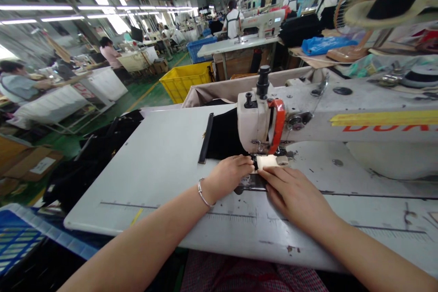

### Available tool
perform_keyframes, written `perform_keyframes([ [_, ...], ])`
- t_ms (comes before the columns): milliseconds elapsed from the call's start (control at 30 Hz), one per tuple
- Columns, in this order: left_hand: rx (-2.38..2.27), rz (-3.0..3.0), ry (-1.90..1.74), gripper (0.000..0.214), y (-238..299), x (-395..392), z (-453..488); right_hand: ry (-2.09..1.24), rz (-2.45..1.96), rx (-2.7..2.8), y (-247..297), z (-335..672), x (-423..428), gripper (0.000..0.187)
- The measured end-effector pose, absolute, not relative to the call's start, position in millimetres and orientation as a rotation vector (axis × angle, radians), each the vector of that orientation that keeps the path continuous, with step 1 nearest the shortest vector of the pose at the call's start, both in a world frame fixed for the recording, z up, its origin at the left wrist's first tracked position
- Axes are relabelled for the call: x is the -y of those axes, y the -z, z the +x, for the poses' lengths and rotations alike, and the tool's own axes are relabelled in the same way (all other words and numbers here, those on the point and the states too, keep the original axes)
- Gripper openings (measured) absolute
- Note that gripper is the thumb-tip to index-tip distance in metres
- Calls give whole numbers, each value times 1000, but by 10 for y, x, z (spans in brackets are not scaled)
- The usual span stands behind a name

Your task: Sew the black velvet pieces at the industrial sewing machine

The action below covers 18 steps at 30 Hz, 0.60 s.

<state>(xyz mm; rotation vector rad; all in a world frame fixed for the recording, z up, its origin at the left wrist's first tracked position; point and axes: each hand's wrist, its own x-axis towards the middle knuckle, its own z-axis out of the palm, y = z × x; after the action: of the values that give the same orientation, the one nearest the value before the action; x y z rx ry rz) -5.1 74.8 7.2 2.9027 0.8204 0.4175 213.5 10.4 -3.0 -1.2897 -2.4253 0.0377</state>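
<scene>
My left hand point(230, 172), wearing a silver bracelet point(202, 192), has its fingers bunched at the edge of a black fabric piece point(224, 134), close to the needle of a sewing machine point(255, 123). That fabric lies flat on the white machine table point(157, 146) and runs under the machine head. A dark strip with a small gold-coloured bit edges its far left side. My right hand point(294, 189) lies with stretched fingers just right of the needle, fingertips by a brightly lit spot. What lies under those fingertips is hidden.
Beyond the table stand a cloth-lined bin point(205, 92) and a yellow crate point(186, 81). Dark fabric point(92, 159) is heaped at left, above a blue basket point(20, 237). Ruler marks run along the table's front. Several people work at other machines behind.
</scene>
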Motion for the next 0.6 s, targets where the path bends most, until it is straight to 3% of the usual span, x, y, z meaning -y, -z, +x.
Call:
perform_keyframes([
  [600,-1054,2787,-615,28,37,-963,14,13,-1407,2335,66,2055,-257,42],
])
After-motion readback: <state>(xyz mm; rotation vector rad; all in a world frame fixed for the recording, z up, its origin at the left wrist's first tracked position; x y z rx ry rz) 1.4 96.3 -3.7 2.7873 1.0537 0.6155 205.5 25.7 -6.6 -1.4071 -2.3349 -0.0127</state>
